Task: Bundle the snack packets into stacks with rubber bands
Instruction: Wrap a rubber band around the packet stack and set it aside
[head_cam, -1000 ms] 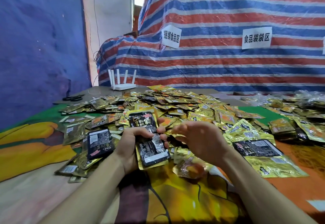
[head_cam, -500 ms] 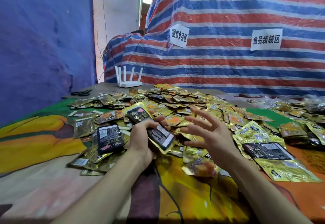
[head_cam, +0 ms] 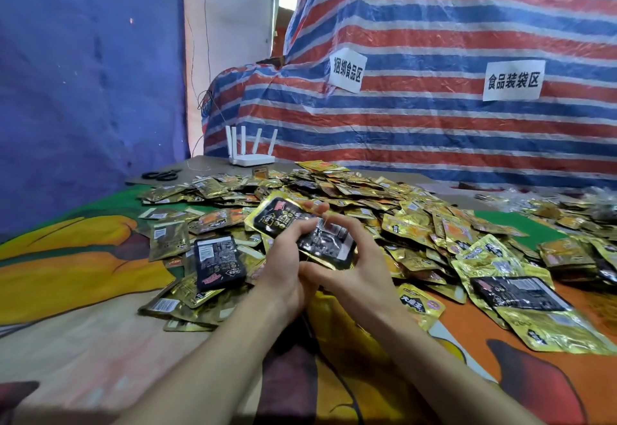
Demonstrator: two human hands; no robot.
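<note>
- Right hand was splayed open and off the stack half a second ago. Now it is back in, fingers curled over the stack's right end.
- Left hand grips the stack as before, thumb on top, fingers wrapped under.
- So both hands clamp the same stack, held just above the near edge of the pile, at centre of view.
- The stack has tilted since a second ago, and its top packet now angles up to the left.
- Band: none visible on the stack or on the fingers. There is a glint by the right fingers, but I cannot tell if that is a band or foil.
- My read is that the right hand is squaring the stack or starting the wrap. This bundle is not yet closed, and most packets are loose, so the task is early.
- Stack packets are black-faced with gold edges. The print is too small and blurred to read.
- Sign on the striped tarp reads 捆绑食品区.
- Second sign reads 食品装袋区.
- A gold packet near the right wrist has large characters that are only partly legible, so I am not transcribing them.
- A loose black packet lies left of the hands with a white label panel. Its text is unreadable.
- Router and scissors sit at the far edge of the table, well apart from the hands.
</note>
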